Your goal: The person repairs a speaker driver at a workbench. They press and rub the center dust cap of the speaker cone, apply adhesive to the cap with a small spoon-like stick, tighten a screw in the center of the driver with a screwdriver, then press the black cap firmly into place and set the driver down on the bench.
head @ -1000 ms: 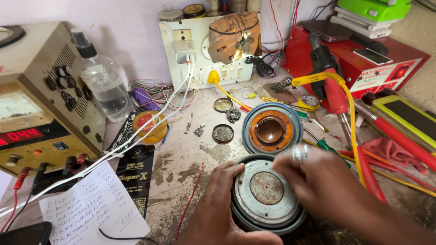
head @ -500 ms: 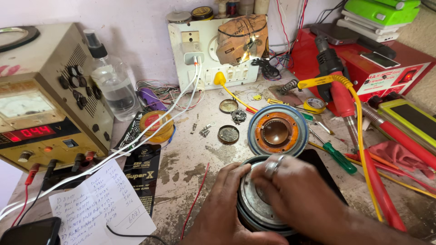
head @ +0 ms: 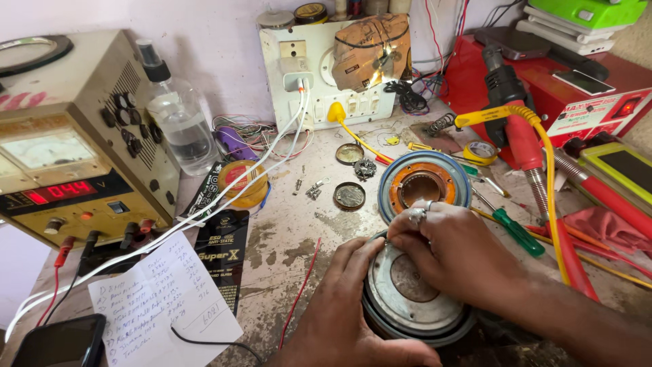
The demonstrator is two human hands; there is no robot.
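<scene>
A round metal speaker magnet assembly (head: 415, 299) with a grey disc face lies on the workbench near the front edge. My left hand (head: 346, 312) cups its left side, fingers against the rim. My right hand (head: 455, 251), with rings on two fingers, rests over its top right part, fingertips pressed on the upper rim. Just behind it lies a second round part, a blue-rimmed ring with an orange inner band (head: 422, 183), close to my right knuckles.
A bench power supply (head: 75, 156) with red display stands at left, a handwritten paper sheet (head: 163, 299) and phone (head: 61, 343) before it. A clear bottle (head: 178, 115), wall socket board (head: 326, 75), red soldering iron (head: 530, 149), green screwdriver (head: 516, 231), small round lids (head: 349, 196) and wires lie around.
My right hand has shifted up and right across the disc, uncovering more of its grey face. The left hand stays on the left rim. The view has drifted slightly.
</scene>
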